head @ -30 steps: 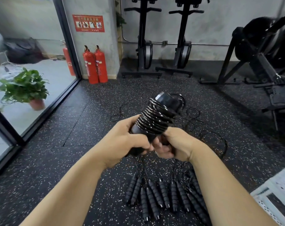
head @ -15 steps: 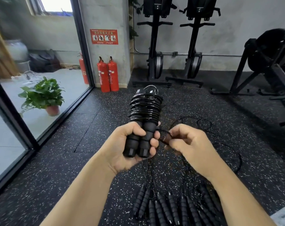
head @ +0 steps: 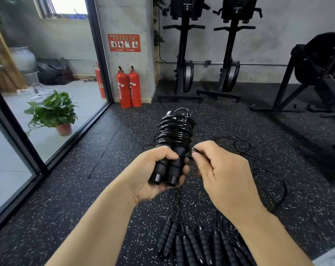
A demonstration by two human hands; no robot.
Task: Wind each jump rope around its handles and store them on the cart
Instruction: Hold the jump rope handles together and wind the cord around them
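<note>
Above the speckled rubber floor [head: 105, 189], one jump rope [head: 174, 131] is coiled around its two handles [head: 167, 167], which the left hand [head: 147, 175] grips side by side, upright. The right hand [head: 222, 169] pinches its loose end [head: 194, 149] just beside them. Below lie at least eight unwound rope handles [head: 193, 244] with tangled cords. Two red fire extinguishers [head: 129, 87] stand by the pillar [head: 124, 20]; one potted plant [head: 53, 114] sits behind glass [head: 19, 160].
</note>
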